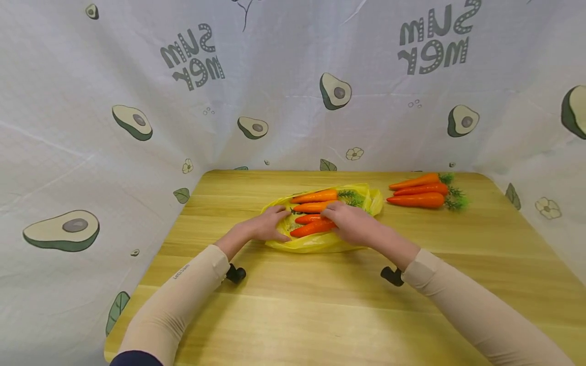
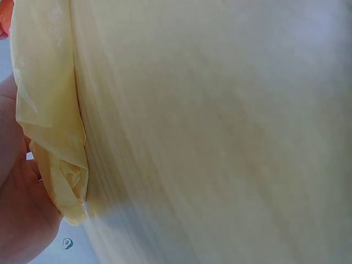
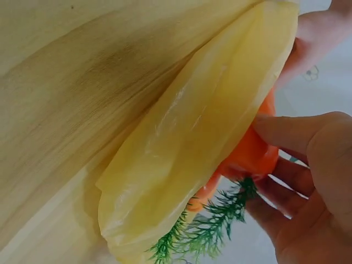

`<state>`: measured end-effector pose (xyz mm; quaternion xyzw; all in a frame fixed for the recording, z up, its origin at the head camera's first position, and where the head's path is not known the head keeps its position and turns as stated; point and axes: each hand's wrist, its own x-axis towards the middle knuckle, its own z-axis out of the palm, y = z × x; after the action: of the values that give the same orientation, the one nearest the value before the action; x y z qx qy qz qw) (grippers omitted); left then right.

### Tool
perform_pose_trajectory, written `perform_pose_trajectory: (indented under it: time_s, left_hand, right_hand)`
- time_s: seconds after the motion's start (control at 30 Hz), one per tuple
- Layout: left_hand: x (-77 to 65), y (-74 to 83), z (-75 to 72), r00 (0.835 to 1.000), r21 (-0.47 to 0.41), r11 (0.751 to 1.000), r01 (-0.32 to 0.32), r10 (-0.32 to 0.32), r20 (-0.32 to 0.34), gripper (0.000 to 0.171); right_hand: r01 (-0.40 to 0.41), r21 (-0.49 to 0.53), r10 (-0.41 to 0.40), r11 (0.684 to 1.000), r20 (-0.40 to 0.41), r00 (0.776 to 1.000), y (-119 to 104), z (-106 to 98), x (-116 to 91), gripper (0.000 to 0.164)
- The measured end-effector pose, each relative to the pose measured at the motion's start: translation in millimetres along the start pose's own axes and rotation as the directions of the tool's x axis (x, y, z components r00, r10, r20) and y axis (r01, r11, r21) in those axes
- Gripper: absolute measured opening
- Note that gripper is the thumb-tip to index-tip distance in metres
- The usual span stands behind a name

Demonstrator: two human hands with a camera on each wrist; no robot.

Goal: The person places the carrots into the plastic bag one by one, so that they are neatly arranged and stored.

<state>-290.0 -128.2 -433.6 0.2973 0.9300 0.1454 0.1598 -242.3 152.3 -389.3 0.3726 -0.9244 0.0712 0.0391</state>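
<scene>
Across the middle of the table lies a yellow plastic bag (image 1: 316, 245), spread out with several orange carrots (image 1: 316, 196) on it. My right hand (image 1: 352, 222) grips the lowest carrot (image 1: 311, 229) near its leafy end, thumb on the near side and fingers behind, as the right wrist view shows. Green carrot tops (image 3: 212, 231) poke out past the bag's edge there. My left hand (image 1: 265, 224) rests at the bag's left end, its fingers and thumb spread apart over the plastic. In the left wrist view a fold of the bag hides part of that hand.
Three more carrots (image 1: 418, 200) with green tops lie side by side at the back right of the wooden table (image 1: 293, 315). A white curtain (image 1: 284, 76) printed with avocados hangs behind and along the sides.
</scene>
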Motion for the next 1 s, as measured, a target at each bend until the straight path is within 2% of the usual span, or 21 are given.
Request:
perform_pose_trajectory:
  time_s: [0.17,0.27,0.43,0.53,0.7,1.0]
  left_hand:
    - [-1.5,-0.4,0.6,1.000,-0.008,1.000,0.007,-0.007,0.006,0.085]
    - [-2.2,-0.2,1.6,1.000,-0.012,1.000,0.007,-0.006,0.006,0.086]
    - [-1.6,0.5,0.7,1.000,-0.011,1.000,0.006,-0.006,0.004,0.085]
    - [-0.9,0.8,0.1,1.000,-0.016,1.000,0.003,-0.003,0.005,0.084]
    - [0.4,0.6,-0.8,1.000,-0.002,1.000,-0.010,0.010,-0.003,0.084]
    - [-2.0,0.5,-1.0,1.000,-0.010,1.000,0.012,-0.012,0.008,0.084]
  right_hand:
    - [0.085,-0.060,-0.085,0.995,0.001,0.996,4,5,-1,0.028]
    - [0.092,-0.068,-0.092,0.993,0.000,0.996,4,7,-2,0.028]
    - [-0.033,-0.026,0.033,0.999,0.008,0.999,3,7,-5,0.031]
    - [-0.095,-0.020,0.096,0.995,0.023,0.995,3,6,-7,0.040]
    - [-0.107,-0.008,0.108,0.994,0.050,0.993,7,2,-9,0.038]
    - [-0.144,0.095,0.129,0.985,0.147,0.981,16,0,-7,0.036]
